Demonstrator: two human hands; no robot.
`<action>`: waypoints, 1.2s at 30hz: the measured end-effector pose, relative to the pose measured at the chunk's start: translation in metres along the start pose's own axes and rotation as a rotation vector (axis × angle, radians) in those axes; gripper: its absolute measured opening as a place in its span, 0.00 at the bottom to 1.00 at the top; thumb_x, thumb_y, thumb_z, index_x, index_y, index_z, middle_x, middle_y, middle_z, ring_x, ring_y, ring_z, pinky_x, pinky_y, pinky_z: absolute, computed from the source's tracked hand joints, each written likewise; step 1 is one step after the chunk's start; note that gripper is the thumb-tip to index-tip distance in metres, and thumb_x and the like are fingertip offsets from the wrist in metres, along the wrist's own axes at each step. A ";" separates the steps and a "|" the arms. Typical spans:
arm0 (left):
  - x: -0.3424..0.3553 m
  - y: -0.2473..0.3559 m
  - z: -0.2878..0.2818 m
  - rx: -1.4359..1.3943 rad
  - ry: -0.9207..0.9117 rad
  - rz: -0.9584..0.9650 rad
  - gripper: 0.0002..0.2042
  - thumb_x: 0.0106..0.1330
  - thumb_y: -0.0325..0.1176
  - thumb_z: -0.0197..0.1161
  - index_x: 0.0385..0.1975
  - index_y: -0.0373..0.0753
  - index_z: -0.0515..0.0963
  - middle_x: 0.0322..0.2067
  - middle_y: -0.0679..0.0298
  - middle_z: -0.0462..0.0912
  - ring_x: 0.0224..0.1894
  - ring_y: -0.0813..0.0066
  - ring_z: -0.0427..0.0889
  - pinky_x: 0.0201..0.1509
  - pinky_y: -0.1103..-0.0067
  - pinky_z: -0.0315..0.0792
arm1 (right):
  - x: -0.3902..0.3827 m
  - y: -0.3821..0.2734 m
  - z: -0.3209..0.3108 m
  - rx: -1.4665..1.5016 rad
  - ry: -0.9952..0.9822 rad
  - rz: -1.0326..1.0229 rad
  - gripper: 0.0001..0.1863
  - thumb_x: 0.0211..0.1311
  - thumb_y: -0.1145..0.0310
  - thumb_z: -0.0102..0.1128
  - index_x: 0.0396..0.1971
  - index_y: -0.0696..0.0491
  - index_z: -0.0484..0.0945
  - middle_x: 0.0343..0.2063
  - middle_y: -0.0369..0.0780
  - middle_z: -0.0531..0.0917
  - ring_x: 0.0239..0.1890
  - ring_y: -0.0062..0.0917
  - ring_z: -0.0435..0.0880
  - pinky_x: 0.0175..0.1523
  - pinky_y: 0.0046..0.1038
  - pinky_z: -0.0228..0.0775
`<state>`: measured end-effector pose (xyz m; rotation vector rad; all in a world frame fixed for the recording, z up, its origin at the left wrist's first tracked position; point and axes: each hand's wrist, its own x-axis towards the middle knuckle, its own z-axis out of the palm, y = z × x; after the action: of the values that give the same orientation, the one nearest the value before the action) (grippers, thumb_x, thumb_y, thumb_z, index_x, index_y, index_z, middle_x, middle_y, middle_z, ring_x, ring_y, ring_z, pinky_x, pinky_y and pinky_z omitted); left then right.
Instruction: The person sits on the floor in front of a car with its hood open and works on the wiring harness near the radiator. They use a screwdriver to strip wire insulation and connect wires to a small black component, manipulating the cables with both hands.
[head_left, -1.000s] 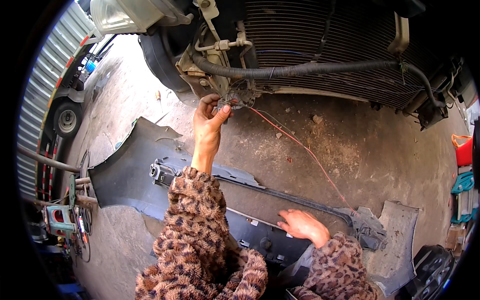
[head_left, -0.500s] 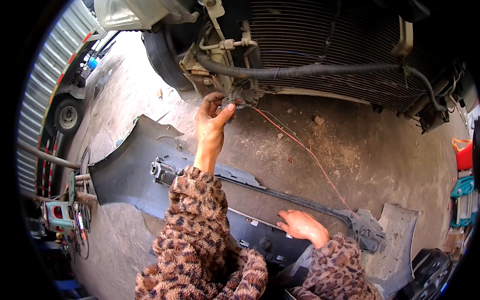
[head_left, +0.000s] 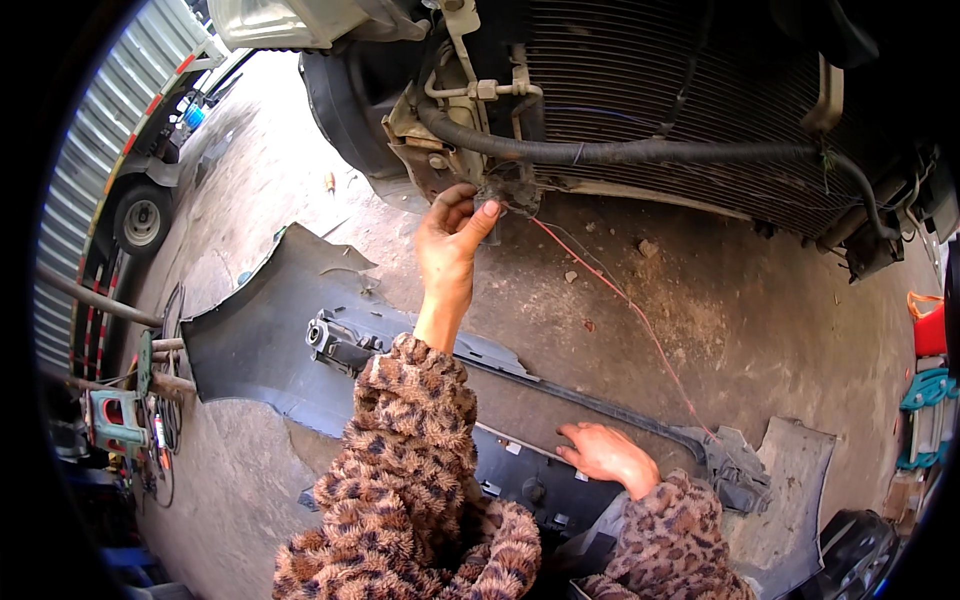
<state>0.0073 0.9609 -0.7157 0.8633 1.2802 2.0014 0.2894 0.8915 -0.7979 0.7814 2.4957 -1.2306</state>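
My left hand (head_left: 450,250) is raised to the lower corner of a vehicle's exposed front end. Its thumb and fingers are pinched on something small among dark wiring (head_left: 510,190); the piece itself is too unclear to name. From that spot a thin red wire (head_left: 620,292) runs down to the right, toward the loose bumper. Lower down, my right hand (head_left: 608,455) hangs palm down with fingers loosely stretched, over the dark inner side of the bumper (head_left: 240,340). Nothing shows in it.
Above are a finned radiator or condenser (head_left: 640,90), a thick black hose (head_left: 640,153) and a headlight (head_left: 290,20). A truck wheel (head_left: 142,220) and a green stool (head_left: 115,420) stand at left. At right sits a red container (head_left: 928,325).
The view has shifted slightly, so the vehicle's front end appears farther right and lower. My left hand stays pinched at the same corner; my right hand has hardly moved.
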 end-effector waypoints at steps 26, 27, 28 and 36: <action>-0.005 -0.013 0.015 -0.029 0.046 -0.062 0.31 0.58 0.37 0.66 0.55 0.26 0.62 0.35 0.60 0.79 0.32 0.76 0.79 0.27 0.84 0.71 | 0.009 0.013 0.009 -0.004 -0.036 0.005 0.20 0.61 0.59 0.50 0.46 0.57 0.72 0.41 0.51 0.78 0.46 0.46 0.75 0.49 0.41 0.67; -0.005 -0.010 0.014 -0.025 0.020 -0.060 0.30 0.58 0.36 0.66 0.55 0.26 0.62 0.36 0.60 0.79 0.33 0.76 0.79 0.28 0.84 0.71 | 0.010 0.013 0.009 -0.002 -0.039 0.005 0.19 0.61 0.59 0.50 0.46 0.57 0.72 0.40 0.51 0.78 0.46 0.46 0.75 0.49 0.41 0.67; -0.004 -0.008 0.014 -0.021 -0.005 -0.057 0.29 0.58 0.35 0.66 0.55 0.26 0.62 0.36 0.60 0.79 0.33 0.76 0.80 0.29 0.84 0.71 | 0.011 0.011 0.008 0.000 -0.042 0.004 0.19 0.61 0.59 0.50 0.45 0.57 0.72 0.40 0.51 0.78 0.46 0.46 0.75 0.49 0.41 0.67; -0.003 -0.008 0.008 -0.037 -0.089 -0.027 0.26 0.58 0.30 0.65 0.54 0.27 0.64 0.41 0.60 0.77 0.35 0.75 0.79 0.32 0.83 0.71 | 0.012 0.004 0.008 0.013 -0.034 0.003 0.18 0.60 0.60 0.51 0.43 0.57 0.73 0.38 0.52 0.78 0.44 0.48 0.76 0.46 0.42 0.68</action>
<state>0.0164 0.9651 -0.7209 0.9026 1.1958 1.9368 0.2814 0.8913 -0.8109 0.7613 2.4612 -1.2493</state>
